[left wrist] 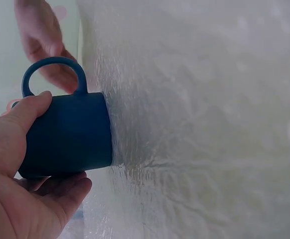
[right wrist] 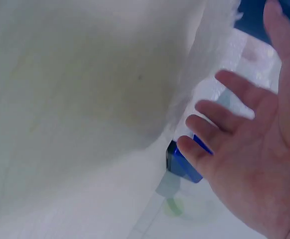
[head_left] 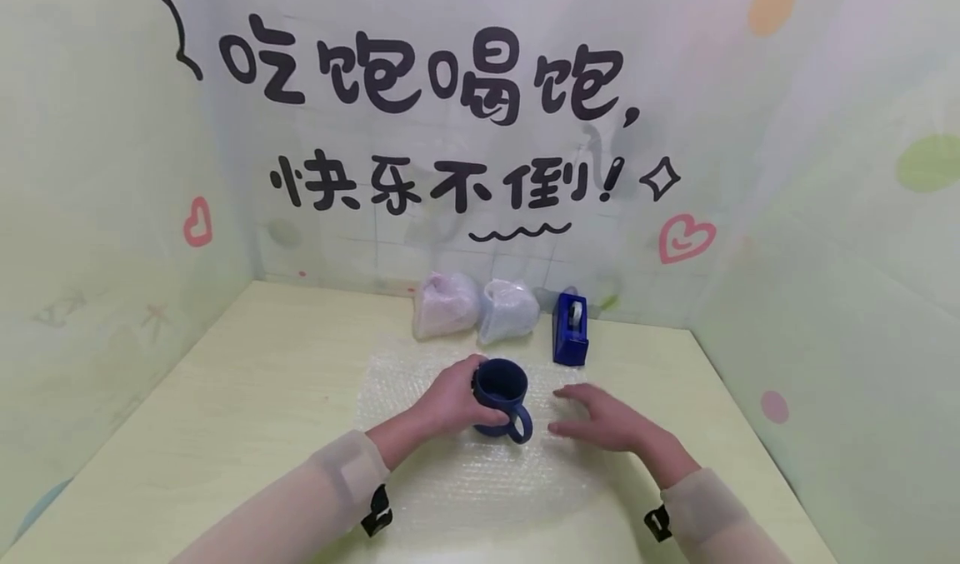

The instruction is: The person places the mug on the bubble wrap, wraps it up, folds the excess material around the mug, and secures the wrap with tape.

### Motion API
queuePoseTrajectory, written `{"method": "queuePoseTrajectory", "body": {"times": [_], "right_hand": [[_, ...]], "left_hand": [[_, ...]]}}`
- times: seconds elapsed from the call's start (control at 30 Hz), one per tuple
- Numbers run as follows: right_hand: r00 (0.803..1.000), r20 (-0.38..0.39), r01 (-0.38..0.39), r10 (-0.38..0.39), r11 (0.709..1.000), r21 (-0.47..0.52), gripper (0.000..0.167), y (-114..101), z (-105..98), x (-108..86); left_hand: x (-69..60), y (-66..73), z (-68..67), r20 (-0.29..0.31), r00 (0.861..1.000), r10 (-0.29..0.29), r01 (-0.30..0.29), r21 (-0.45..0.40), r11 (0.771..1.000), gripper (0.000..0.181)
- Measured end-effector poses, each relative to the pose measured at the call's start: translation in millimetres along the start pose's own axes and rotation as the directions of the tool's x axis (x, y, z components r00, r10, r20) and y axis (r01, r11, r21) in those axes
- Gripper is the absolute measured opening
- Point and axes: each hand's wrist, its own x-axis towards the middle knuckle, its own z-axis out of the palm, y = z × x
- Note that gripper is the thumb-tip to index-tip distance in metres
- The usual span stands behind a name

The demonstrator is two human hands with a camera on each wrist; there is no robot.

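A dark blue mug [head_left: 491, 425] stands upright on a sheet of bubble wrap [head_left: 517, 485], its handle turned toward the near right. My left hand [head_left: 452, 399] grips the mug from its left side, and in the left wrist view the thumb [left wrist: 31, 110] lies along the body near the handle [left wrist: 55, 60]. To the right of the mug, my right hand [head_left: 600, 418] hovers apart from it with nothing in its grasp. The right wrist view shows that hand's palm [right wrist: 254, 169] and its spread, loosely bent fingers.
Two bubble-wrapped bundles [head_left: 447, 307] sit against the back wall. Right of them is a blue tape dispenser [head_left: 572, 343] with a roll in it. Printed curtain-like walls [head_left: 847, 297] border the pale table [head_left: 247, 414] at the back and sides.
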Motion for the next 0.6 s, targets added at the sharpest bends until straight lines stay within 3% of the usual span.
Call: {"method": "queuePoseTrajectory", "body": {"times": [0.07, 0.13, 0.23, 0.3, 0.37, 0.43, 0.53, 0.6], "right_hand": [[0.991, -0.111, -0.069, 0.071, 0.997, 0.019, 0.064, 5.9, -3.9, 5.5], [0.972, -0.171, -0.156, 0.163, 0.986, 0.058, 0.063, 10.1, -6.3, 12.2], [0.941, -0.155, -0.271, 0.3, 0.945, 0.183, 0.071, 14.4, -6.8, 20.7], [0.927, -0.13, -0.31, 0.353, 0.912, 0.268, 0.073, 16.9, -5.0, 24.4], [0.919, -0.143, -0.304, 0.367, 0.892, 0.335, 0.068, 18.6, -2.7, 27.1], [0.918, -0.178, -0.271, 0.355, 0.887, 0.375, 0.051, 17.8, -1.2, 28.1], [0.919, -0.218, -0.222, 0.33, 0.887, 0.406, 0.024, 11.5, -3.7, 26.1], [0.926, -0.215, -0.191, 0.311, 0.877, 0.441, 0.015, 5.5, -8.2, 22.9]], "left_hand": [[4.6, -10.2, 6.2, -0.008, 1.0, 0.007, -0.007, 0.011, 1.0, 0.085], [5.0, -11.1, 6.7, -0.02, 1.0, -0.004, 0.004, 0.004, 1.0, 0.086], [5.1, -15.1, 7.8, -0.043, 0.999, 0.026, -0.025, 0.018, 1.0, 0.085], [0.1, -2.8, 2.7, -0.032, 0.999, 0.014, -0.014, 0.009, 1.0, 0.083], [-5.6, 14.4, -4.4, -0.012, 1.0, -0.015, 0.015, 0.001, 1.0, 0.081], [-7.2, 20.8, -6.6, -0.006, 0.999, -0.038, 0.038, -0.006, 0.999, 0.08], [1.7, 1.3, 2.8, -0.004, 0.999, -0.044, 0.045, 0.02, 0.999, 0.084], [8.2, -15.1, 10.1, -0.006, 1.0, -0.029, 0.029, 0.037, 0.999, 0.086]]}}
